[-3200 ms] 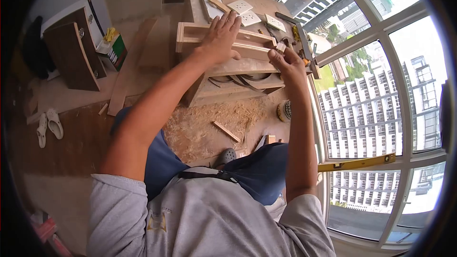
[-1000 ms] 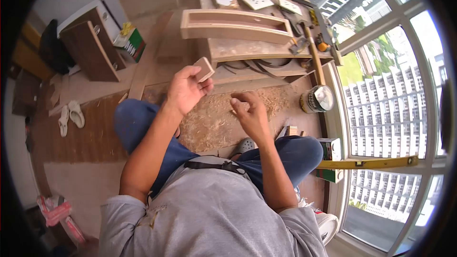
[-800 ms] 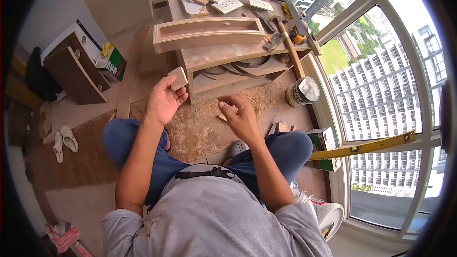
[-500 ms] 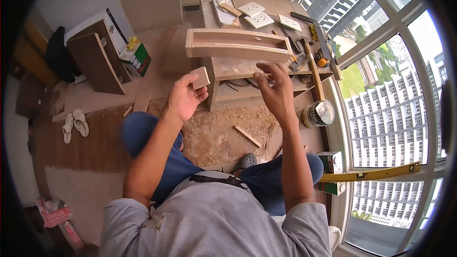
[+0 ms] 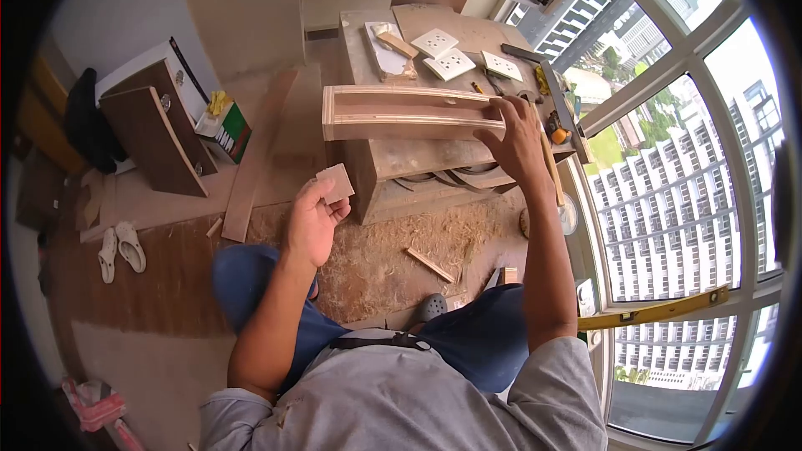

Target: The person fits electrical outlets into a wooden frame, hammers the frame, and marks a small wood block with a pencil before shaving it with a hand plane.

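A long, narrow wooden box [image 5: 409, 129] with an open top lies across the near end of the dusty worktable [image 5: 401, 159], its left end sticking out past the table's edge. My right hand [image 5: 518, 138] is at the box's right end, thumb on the near side and fingers over the far side, gripping it. Lower and to the left, my left hand [image 5: 313, 221] pinches a small square tan piece that looks like folded sandpaper [image 5: 336, 184], held apart from the box.
White socket plates [image 5: 449, 64] and a tray [image 5: 388, 50] lie behind the box. A hammer handle [image 5: 551, 163] runs along the table's right side. Wood shavings and a wood strip [image 5: 430, 265] cover the floor. A yellow spirit level [image 5: 660, 309] is beside the window at right.
My right hand has moved right and onto the box's right end. My left hand still holds the tan piece, now lower in view. The camera view has shifted.
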{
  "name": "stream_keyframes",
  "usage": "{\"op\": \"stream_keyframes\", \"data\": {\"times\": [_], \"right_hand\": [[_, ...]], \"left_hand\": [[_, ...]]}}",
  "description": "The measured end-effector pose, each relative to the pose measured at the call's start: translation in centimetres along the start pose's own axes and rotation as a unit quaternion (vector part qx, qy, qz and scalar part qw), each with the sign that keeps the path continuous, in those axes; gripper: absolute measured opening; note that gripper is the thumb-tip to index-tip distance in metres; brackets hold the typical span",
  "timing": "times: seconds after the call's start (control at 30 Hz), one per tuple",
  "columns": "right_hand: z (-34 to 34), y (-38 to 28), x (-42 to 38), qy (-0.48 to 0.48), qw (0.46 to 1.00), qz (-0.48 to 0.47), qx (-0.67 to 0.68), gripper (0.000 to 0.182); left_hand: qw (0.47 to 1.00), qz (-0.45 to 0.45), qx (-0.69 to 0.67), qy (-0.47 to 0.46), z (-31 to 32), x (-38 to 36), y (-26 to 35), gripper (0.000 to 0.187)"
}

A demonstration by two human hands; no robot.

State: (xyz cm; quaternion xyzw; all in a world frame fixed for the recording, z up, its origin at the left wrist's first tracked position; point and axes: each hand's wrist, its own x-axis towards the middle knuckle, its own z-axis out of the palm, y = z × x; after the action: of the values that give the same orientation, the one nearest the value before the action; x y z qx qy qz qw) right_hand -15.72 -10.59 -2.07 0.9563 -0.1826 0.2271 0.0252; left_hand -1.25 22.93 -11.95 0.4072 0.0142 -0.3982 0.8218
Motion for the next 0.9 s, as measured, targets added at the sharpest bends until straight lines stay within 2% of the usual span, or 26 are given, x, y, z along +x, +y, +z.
{"op": "stream_keyframes", "data": {"times": [0.07,0.1,0.13,0.2,0.23,0.3,0.33,0.4,0.47,0.5,0.53,0.63,0.67,0.7,0.73,0.77,0.8,0.9], "right_hand": [[-1.5,-0.2,0.7,-0.014,0.989,0.001,0.148,0.079],[-2.2,-0.2,1.6,-0.061,0.986,-0.033,0.151,0.087],[-2.7,-1.1,2.3,-0.105,0.974,-0.02,0.198,0.095],[-2.3,-2.6,4.1,-0.153,0.979,-0.1,0.091,0.108],[-1.6,-3.6,5.2,-0.151,0.979,-0.103,0.091,0.108],[-0.4,-5.9,7.4,-0.225,0.958,-0.173,0.042,0.116],[0.1,-6.9,8.4,-0.259,0.947,-0.187,-0.024,0.12],[2.4,-7.0,10.0,-0.313,0.931,-0.183,-0.027,0.12],[3.9,-6.7,10.7,-0.32,0.922,-0.205,-0.073,0.115],[3.5,-7.0,11.6,-0.372,0.911,-0.175,-0.035,0.106],[2.6,-7.0,12.1,-0.369,0.912,-0.175,-0.038,0.106],[-1.1,-5.2,13.7,-0.279,0.946,-0.163,0.017,0.097],[-3.8,-5.6,15.2,-0.285,0.948,-0.138,-0.031,0.096],[-4.4,-3.8,17.0,-0.268,0.955,-0.127,-0.014,0.097],[-3.6,-0.7,19.2,-0.216,0.968,-0.125,-0.007,0.099],[-4.4,0.9,21.3,-0.22,0.968,-0.114,0.041,0.101],[-4.1,2.9,23.2,-0.181,0.976,-0.122,-0.024,0.101],[-0.6,7.9,27.4,-0.141,0.98,-0.13,-0.055,0.102]], "left_hand": [[1.0,0.018,-0.009,-0.007,-0.4,-0.2,-0.1,0.033],[1.0,0.012,-0.011,0.002,-0.6,-0.5,-0.2,0.033],[1.0,0.016,-0.023,-0.001,-0.5,-0.4,-0.1,0.033],[0.999,0.029,-0.035,-0.007,0.1,-0.3,0.3,0.033],[0.999,0.032,-0.031,-0.013,0.4,-0.4,0.4,0.033],[0.999,0.037,-0.027,-0.022,0.8,-0.5,0.1,0.032],[0.999,0.039,-0.019,-0.02,0.8,-0.5,0.0,0.032],[0.999,0.046,-0.01,-0.021,0.6,-0.7,0.1,0.032],[0.999,0.039,-0.006,-0.013,0.3,-0.8,0.2,0.031],[0.999,0.041,0.004,-0.014,0.1,-0.8,0.1,0.031],[0.999,0.044,0.004,-0.018,-0.1,-1.0,0.2,0.031],[1.0,0.03,0.005,-0.002,0.4,-1.6,0.7,0.03],[1.0,0.026,0.003,-0.005,0.5,-1.6,0.6,0.03],[0.999,0.03,0.005,-0.008,0.5,-1.5,0.6,0.03],[0.999,0.034,0.008,-0.011,0.5,-1.5,0.8,0.031],[0.999,0.034,0.007,-0.013,0.9,-1.7,1.0,0.031],[0.999,0.036,0.011,-0.01,1.6,-1.9,1.2,0.03],[0.999,0.034,0.019,-0.003,1.9,-1.7,1.1,0.03]]}}
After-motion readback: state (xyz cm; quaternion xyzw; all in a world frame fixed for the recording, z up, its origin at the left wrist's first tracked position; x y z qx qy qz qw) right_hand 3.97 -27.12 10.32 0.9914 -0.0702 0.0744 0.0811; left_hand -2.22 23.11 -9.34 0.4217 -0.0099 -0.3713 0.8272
